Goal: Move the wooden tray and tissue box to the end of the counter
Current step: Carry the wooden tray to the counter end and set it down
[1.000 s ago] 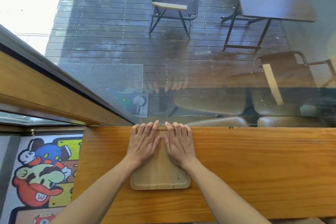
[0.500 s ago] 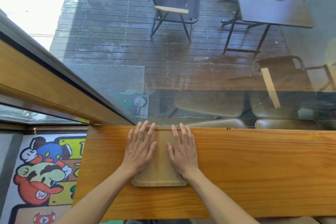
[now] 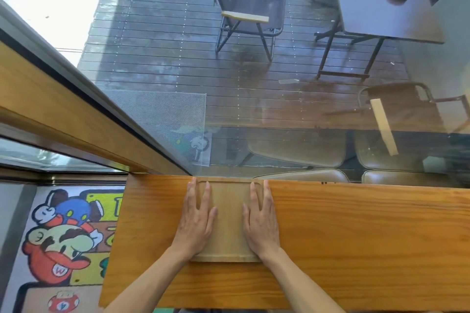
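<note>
The wooden tray (image 3: 227,221) is seen lying flat on the counter (image 3: 356,236), its far edge set against the counter's back edge at the window glass (image 3: 254,109), near the counter's left end. The left hand (image 3: 195,223) is laid palm down along the tray's left side, and the right hand (image 3: 262,223) palm down along its right side; the bare middle of the tray is left showing between them. Neither hand is curled around anything: the fingers (image 3: 207,195) are held out straight and only slightly parted, pointed toward the glass, with the outer ones resting over the raised rim (whether the outermost reach the counter cannot be told). The heels of both palms are placed near the tray's near corners. The near edge of the tray is visible just ahead of the wrists. Beyond the counter's left end, a cartoon floor mat (image 3: 63,236) can be seen below. No tissue box appears in this view.
</note>
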